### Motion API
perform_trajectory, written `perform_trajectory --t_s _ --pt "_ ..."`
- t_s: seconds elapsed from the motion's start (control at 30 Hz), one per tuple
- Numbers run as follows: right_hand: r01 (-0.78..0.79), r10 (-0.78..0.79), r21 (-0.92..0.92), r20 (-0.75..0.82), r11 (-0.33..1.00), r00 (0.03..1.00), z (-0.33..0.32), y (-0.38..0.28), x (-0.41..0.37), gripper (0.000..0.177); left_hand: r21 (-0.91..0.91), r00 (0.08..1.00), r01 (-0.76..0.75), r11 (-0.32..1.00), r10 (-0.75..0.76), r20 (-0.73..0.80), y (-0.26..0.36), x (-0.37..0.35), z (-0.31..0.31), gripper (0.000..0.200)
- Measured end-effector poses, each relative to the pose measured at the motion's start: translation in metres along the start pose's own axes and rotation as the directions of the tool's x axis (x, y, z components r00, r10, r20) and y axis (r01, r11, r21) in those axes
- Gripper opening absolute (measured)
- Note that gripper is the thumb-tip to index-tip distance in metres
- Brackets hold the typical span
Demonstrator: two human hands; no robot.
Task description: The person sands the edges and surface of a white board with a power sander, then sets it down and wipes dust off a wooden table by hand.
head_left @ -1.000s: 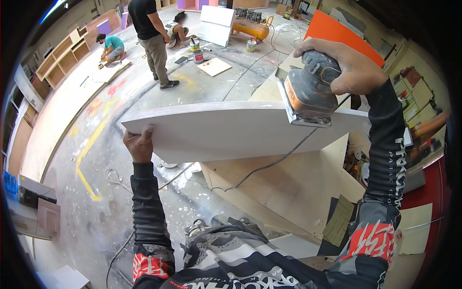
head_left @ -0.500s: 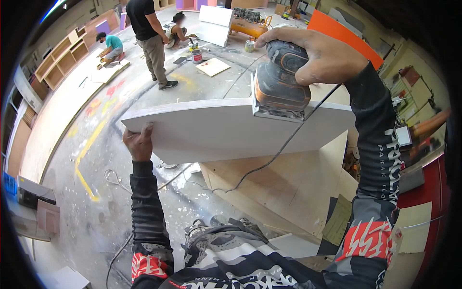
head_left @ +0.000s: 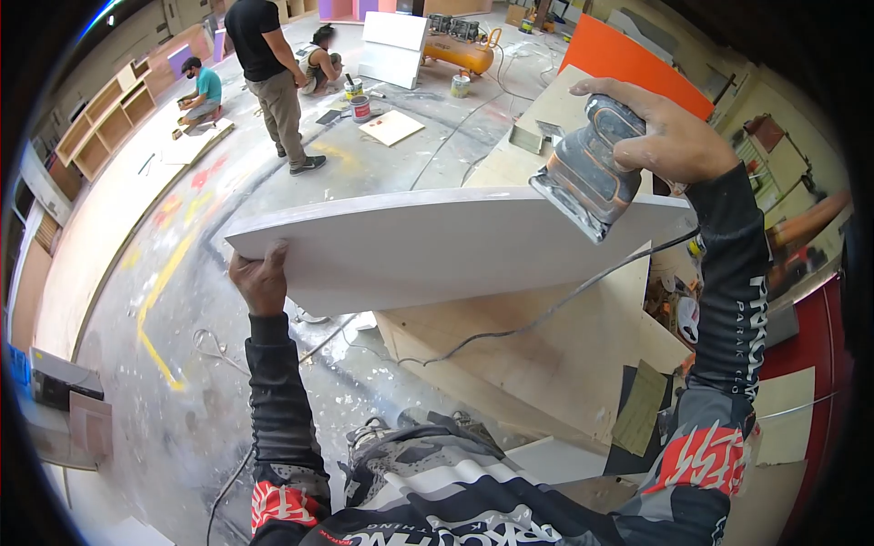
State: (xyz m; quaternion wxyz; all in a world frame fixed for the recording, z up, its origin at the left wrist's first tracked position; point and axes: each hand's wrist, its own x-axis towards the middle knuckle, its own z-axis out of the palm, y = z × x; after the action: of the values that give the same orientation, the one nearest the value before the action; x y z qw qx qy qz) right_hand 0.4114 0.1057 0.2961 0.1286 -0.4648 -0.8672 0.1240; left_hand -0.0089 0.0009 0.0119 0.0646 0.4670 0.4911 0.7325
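Workshop space with a dusty concrete floor (head_left: 182, 400), streaked with yellow paint, is seen from 7 to 11 o'clock. At centre, a long white panel (head_left: 428, 246) is held on edge and spans the view from 9 to 2 o'clock, in front of a plywood bench (head_left: 546, 364) at 4 o'clock; whether the panel rests on the bench cannot be told. The left hand (head_left: 261, 278), at 9 o'clock, is closed on the panel's lower edge near its left end, with the fingers curled up against the near face. The right hand (head_left: 669, 136), at 2 o'clock, is wrapped over the top of an orange-and-black sander (head_left: 587, 177) and grasps it firmly. The sander is tilted, and its pad is set against the panel's upper edge near the right end. A dark cord (head_left: 546, 314) is seen running from below the sander across the plywood bench toward 6 o'clock. Both forearms are covered by patterned black sleeves. Beyond the panel, a standing person (head_left: 264, 73) in a black shirt is shown at 11 o'clock. A crouching person (head_left: 202, 91) in a teal shirt is placed further left, near open wooden shelving (head_left: 100, 127). A paint can (head_left: 361, 107) and an orange compressor (head_left: 460, 50) are seen at 12 o'clock, and an orange board (head_left: 628, 64) at 1 o'clock.
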Motion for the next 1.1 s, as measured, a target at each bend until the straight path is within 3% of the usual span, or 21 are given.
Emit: perform_trajectory --t_s 0.13,0.27,0.37,0.47,0.57,0.7,0.77,0.9,1.0,1.07,1.1 --pt "0.003 -0.004 0.021 0.032 1.0 0.999 0.004 -0.02 0.001 0.072 0.021 1.0 -0.021 1.0 0.021 -0.002 0.001 0.0 0.0 0.027" --pt "0.08 -0.075 -0.071 0.071 0.994 0.995 0.01 -0.045 0.018 0.067 0.073 0.999 -0.038 0.997 0.036 0.018 -0.002 0.007 0.0 0.024" --pt "-0.006 0.008 -0.193 0.01 0.981 1.0 0.015 -0.06 0.018 0.064 -0.077 1.0 0.022 0.997 -0.02 0.016 0.003 0.005 0.004 0.024" --pt "0.035 -0.031 -0.13 0.032 0.991 0.999 0.012 -0.057 0.023 0.063 -0.096 0.999 0.01 0.995 -0.006 0.043 0.008 0.006 0.004 0.026" --pt "-0.032 0.021 -0.221 -0.05 0.975 0.999 0.01 -0.051 0.023 0.062 -0.167 0.999 0.04 0.985 -0.035 0.031 0.012 0.006 0.007 0.029" --pt "-0.087 0.05 -0.324 -0.122 0.942 0.991 0.013 -0.048 0.027 0.059 -0.154 0.998 0.065 0.986 -0.063 0.018 0.012 0.005 0.008 0.03" --pt "-0.047 0.046 -0.31 -0.01 0.95 0.999 0.009 -0.056 0.032 0.058 -0.096 1.0 0.023 0.995 -0.021 0.016 0.012 0.004 0.008 0.031" --pt "-0.113 0.111 -0.325 -0.023 0.939 0.994 0.013 -0.069 0.035 0.057 -0.088 0.999 0.041 0.995 -0.04 0.016 0.019 0.005 0.01 0.029" --pt "-0.082 0.046 -0.391 -0.101 0.917 0.994 0.015 -0.059 0.037 0.059 -0.138 0.997 0.07 0.988 -0.067 0.024 0.019 0.008 0.015 0.027" --pt "-0.155 0.131 -0.314 -0.094 0.937 0.987 0.012 -0.056 0.037 0.059 -0.15 0.996 0.084 0.985 -0.077 0.054 0.019 0.011 0.016 0.025" --pt "-0.138 0.081 -0.385 -0.159 0.912 0.984 0.014 -0.053 0.037 0.058 -0.149 0.996 0.084 0.985 -0.078 0.044 0.02 0.012 0.016 0.025"
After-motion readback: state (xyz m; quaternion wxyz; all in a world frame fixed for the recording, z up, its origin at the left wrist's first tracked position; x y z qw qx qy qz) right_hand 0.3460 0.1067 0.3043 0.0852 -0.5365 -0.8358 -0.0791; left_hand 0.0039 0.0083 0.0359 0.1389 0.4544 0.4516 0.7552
